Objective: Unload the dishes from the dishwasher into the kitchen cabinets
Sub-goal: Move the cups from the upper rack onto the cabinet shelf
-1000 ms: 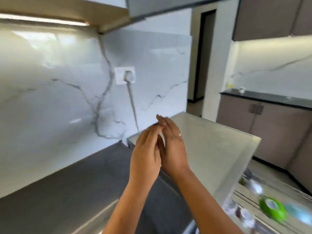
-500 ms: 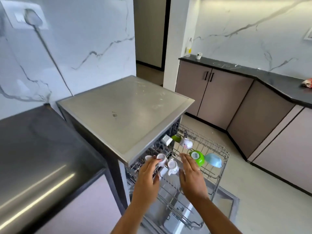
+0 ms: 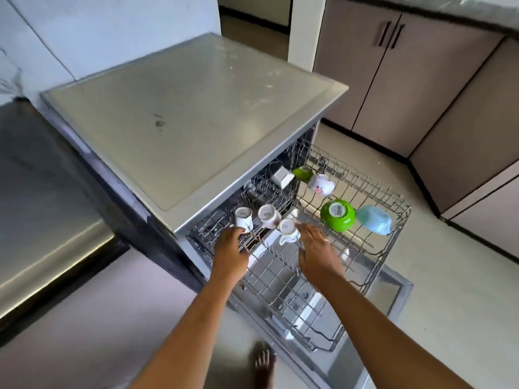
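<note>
A bare foot (image 3: 264,363) was noted on the floor, nearer than the rack (image 3: 393,248) and beside the lowered dishwasher door (image 3: 393,301). The rack was drawn out over that door.

The left hand (image 3: 230,249) was placed at the rack's near-left corner, fingertips up against the left cup (image 3: 243,217). Whether the fingers were closed round it could not be told through the blur. The right hand (image 3: 317,251) was held over the rack's near middle, fingers straight and holding nothing, tips just beside the right cup (image 3: 288,230). A middle cup (image 3: 268,216) was seen between the two, close against the right one. All three were seated base-up and tilted on the tines.

Judgement: the step in hand was taken to be lifting one cup per hand. Each cup would best be gripped round the body and drawn up along the lean of the tines, not dragged sideways, so that the middle cup is not knocked. Any water pooled on a base should be tipped off over the rack.

Further across the rack, a green bowl (image 3: 337,214) and a blue bowl (image 3: 373,220) lay upturned, side by side. A patterned cup (image 3: 321,183) was logged at the rack's far edge. The cabinets (image 3: 421,80) beyond the rack were seen shut, so one hand would likely be needed free for a door.
</note>
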Demonstrator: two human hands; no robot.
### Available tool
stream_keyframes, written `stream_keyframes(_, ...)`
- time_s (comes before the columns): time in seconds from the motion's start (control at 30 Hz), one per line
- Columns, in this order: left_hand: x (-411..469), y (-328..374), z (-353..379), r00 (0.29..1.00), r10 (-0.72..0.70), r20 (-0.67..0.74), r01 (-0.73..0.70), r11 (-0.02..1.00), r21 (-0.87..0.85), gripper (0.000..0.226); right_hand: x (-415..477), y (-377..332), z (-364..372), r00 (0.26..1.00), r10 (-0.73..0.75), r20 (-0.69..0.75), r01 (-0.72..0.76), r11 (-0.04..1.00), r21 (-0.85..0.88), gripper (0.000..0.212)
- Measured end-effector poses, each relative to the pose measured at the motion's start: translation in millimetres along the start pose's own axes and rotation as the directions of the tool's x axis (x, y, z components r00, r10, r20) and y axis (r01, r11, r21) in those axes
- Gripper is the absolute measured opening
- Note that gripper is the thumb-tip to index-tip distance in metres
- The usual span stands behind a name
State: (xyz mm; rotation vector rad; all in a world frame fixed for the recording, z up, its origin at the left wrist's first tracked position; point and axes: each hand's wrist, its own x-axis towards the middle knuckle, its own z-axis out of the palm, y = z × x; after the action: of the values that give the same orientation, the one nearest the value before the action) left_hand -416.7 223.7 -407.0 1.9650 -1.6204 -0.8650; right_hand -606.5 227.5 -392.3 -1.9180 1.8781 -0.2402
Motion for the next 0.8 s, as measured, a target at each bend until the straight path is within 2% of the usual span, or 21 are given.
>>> stream_keyframes(0.17,71,-29,31,0.999,-0.037,-0.011,0.037,0.998,0.051,0.055,73,23,46,0.995,0.025,0.094,-0.022,0.999,-0.032,0.073)
stream_keyframes(0.33,134,-55,53,0.998,-0.033,0.052,0.026,0.992,0.125,0.066,124,36,82,0.980,0.022,0.196,-0.018,1.000,-0.020,0.088)
stream_keyframes(0.43,159,-63,64,0.996,0.029,0.082,-0.046,0.977,0.206,0.070,137,41,97,0.973,-0.025,0.229,0.044,0.996,-0.079,0.084)
stream_keyframes(0.53,171,-73,74,0.984,0.100,0.145,-0.141,0.942,0.303,0.072,140,41,102,0.984,-0.031,0.175,0.050,0.993,-0.108,0.070)
stream_keyframes(0.63,176,-75,78,0.985,0.087,0.146,-0.132,0.931,0.340,0.063,136,40,101,0.989,-0.043,0.139,0.066,0.985,-0.162,0.060)
stream_keyframes(0.7,178,-73,77,0.988,0.079,0.129,-0.121,0.926,0.358,0.053,135,40,99,0.990,-0.053,0.132,0.077,0.980,-0.184,0.059)
stream_keyframes(0.8,176,-74,73,0.980,0.100,0.171,-0.163,0.897,0.411,0.051,136,38,97,0.988,-0.051,0.148,0.081,0.976,-0.204,0.060)
